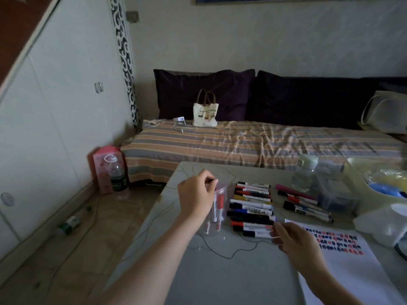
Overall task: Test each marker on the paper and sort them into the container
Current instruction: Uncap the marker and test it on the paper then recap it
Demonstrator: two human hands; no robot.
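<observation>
- The left hand [195, 195] hovers over the mouth of the clear container [214, 211], its fingers curled with the tips pinched together at the rim. Whether they grip the top of a marker is hard to tell; my guess is that a tested one is being dropped in or steadied there.
- Inside the container stand three or so markers [217, 208], caps down, at least one of them red. Upright storage keeps the tested ones apart from the rest.
- The right hand [294, 241] reaches toward the near end of the marker row [251, 208], fingers loosely spread and holding nothing, probably going for the next one to test.
- That row lies flat on the surface [220, 271] just right of the container, about eleven markers side by side, with black, red, blue and yellow caps. Laid parallel like this, each is easy to pick singly.
- A second, looser group [304, 203] of roughly five lies farther right, one of them magenta.
- The paper [343, 256] sits at the near right, touching the right hand's side, covered with rows of short red and blue test strokes, too many and too small to count.
- One thin dark cord [220, 249] loops across the surface near the container.
</observation>
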